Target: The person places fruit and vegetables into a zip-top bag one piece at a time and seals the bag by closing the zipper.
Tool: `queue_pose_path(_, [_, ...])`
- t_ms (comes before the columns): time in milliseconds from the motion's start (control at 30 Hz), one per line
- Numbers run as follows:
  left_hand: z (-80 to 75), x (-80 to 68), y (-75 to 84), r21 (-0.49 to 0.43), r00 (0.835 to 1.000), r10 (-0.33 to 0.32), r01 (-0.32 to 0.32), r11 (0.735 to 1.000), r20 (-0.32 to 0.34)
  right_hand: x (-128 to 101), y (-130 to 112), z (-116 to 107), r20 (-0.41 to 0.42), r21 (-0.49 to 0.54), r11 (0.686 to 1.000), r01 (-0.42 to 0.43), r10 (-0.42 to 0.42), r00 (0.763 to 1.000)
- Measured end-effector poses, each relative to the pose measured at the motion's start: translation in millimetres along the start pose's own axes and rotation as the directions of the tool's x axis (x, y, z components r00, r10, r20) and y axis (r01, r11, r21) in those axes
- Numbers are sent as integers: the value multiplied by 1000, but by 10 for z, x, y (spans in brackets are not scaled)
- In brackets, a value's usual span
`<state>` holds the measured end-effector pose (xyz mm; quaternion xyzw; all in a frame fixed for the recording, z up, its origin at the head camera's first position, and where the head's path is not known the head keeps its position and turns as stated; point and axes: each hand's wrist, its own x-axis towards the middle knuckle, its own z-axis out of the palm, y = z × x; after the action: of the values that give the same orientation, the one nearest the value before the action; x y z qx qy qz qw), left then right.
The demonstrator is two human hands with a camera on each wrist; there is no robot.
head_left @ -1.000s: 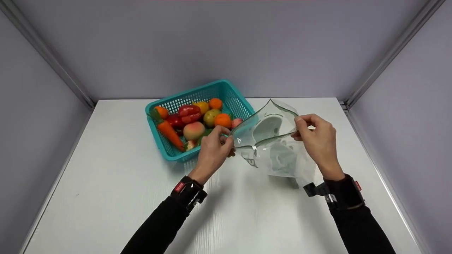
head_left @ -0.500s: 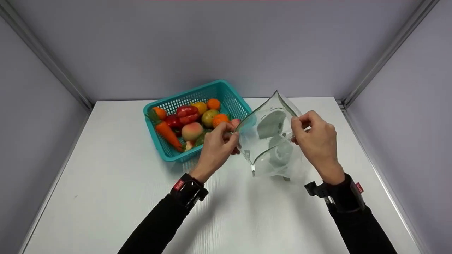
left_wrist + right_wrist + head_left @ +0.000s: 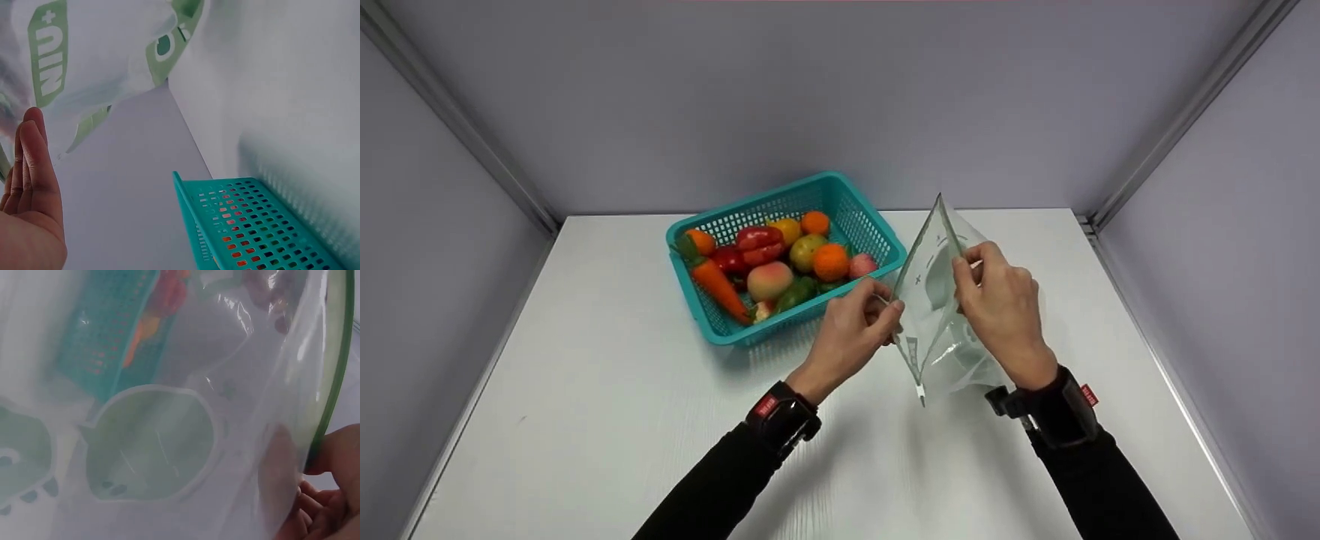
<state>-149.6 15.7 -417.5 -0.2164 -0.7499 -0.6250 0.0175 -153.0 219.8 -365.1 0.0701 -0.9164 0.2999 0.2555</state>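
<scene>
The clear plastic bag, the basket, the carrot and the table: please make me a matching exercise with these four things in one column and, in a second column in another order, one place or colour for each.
Things:
1. clear plastic bag
2. basket
3. carrot
4. table

Place or colour:
A. turquoise, with latticed walls
B. white, under everything else
C. held up between the left hand and the right hand
D. orange, lying inside the basket along its left side

Right pairs: 1-C, 2-A, 3-D, 4-B
</scene>
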Motion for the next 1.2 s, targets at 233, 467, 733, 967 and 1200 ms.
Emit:
queue_pose_path(233, [-70, -52, -131, 87, 1000, -22, 21, 996, 9, 51, 96, 4, -19, 20, 999, -28, 28, 999])
queue_pose_path(467, [-291, -78, -497, 554, 997, 58, -22, 832, -47, 57, 175, -7, -21, 39, 996, -84, 85, 996])
queue_pose_path(733, [-523, -44, -789, 715, 993, 90, -12, 699, -71, 41, 239, -8, -16, 60, 993, -105, 106, 994])
queue_pose_path(967, [-561, -123, -947, 730, 995, 10, 65, 681, -98, 30, 277, -13, -2, 78, 991, -109, 110, 994])
queue_pose_path(1200, [-584, -166, -939, 711, 993, -3, 85, 698, -116, 14, 282, -13, 14, 95, 989, -110, 109, 994])
